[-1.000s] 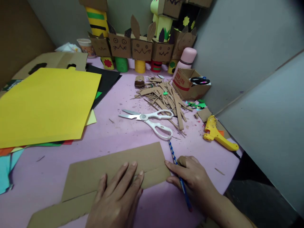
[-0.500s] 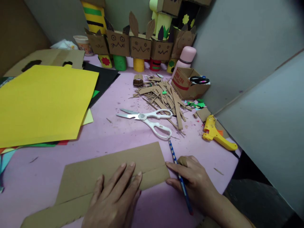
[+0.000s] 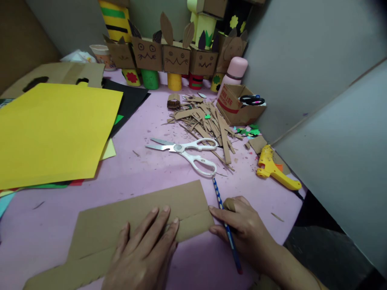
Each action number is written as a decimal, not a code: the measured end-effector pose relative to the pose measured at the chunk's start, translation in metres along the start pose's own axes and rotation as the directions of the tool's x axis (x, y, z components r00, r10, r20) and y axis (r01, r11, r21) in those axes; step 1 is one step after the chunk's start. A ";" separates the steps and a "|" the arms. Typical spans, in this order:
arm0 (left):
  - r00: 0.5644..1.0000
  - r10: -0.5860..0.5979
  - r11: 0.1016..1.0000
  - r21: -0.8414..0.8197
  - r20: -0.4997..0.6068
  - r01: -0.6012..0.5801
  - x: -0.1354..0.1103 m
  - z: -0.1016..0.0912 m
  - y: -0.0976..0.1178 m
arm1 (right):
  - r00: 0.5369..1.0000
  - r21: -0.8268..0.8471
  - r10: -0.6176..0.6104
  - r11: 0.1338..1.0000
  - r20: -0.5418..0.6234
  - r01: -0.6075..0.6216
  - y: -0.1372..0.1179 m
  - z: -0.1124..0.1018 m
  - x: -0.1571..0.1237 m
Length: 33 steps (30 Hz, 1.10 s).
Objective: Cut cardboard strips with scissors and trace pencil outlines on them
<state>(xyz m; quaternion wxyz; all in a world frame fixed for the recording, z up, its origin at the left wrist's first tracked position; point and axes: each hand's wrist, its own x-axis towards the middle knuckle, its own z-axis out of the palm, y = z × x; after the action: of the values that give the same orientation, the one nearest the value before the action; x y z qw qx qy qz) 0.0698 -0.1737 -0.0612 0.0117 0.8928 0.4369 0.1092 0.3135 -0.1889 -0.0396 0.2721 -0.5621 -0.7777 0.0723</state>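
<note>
Purple tabletop (image 3: 121, 173) fills most of the view, walls round the back & R. Big yellow sheet (image 3: 57, 133) on its L side, over other colored sheets, w/ a black sheet (image 3: 131, 96) poking out behind. Next in size: flat cardboard piece (image 3: 130, 210), lying aslant at the near edge btwn the person & the scissors; a line runs along its length, can't tell if crease or join. Row of cardboard-headed figs (image 3: 177, 59) w/ drawn faces stands at the back, a few more stacked above. L hand (image 3: 142, 249) is palm-down on the cardboard, fingers spread & straight, gripping nothing. R hand (image 3: 242, 221) is at the cardboard's R end, index tip & thumb at its edge, fingers closed around a pencil. Heap of cardboard scraps (image 3: 205, 121) mid-table, toward the back. White-handled scissors (image 3: 178, 148) lie just in front of it, blades apart, pointing L. Small open box (image 3: 238, 105) R of the heap, black-handled tool inside; pink bottle (image 3: 236, 69) right behind. Yellow glue gun (image 3: 276, 171) near the R edge. Blue dotted pencil (image 3: 232, 239) slants thru the R hand, top end by the lower scissors loop. Paper cup (image 3: 102, 54) back L. Smallest: green paper bits (image 3: 253, 132) near the box.
</note>
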 end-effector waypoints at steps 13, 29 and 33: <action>0.996 0.093 0.990 0.106 0.005 -0.093 0.005 -0.008 -0.003 | 0.999 0.009 0.007 1.000 0.047 -0.008 0.001 0.002 -0.005; 0.998 -0.058 0.998 -0.003 -0.007 0.058 0.012 -0.018 0.005 | 0.977 0.159 -0.007 0.986 -0.212 0.041 -0.011 -0.005 -0.014; 1.000 -0.009 1.000 -0.019 -0.004 0.009 0.012 -0.017 0.001 | 0.971 0.386 0.147 0.920 -0.188 -0.065 -0.031 -0.004 -0.010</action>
<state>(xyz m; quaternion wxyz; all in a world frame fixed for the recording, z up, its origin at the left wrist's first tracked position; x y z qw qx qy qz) 0.0746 -0.1662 -0.0419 0.0200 0.8905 0.4397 0.1151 0.2916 -0.2098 -0.0260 0.4525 -0.5453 -0.6838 0.1741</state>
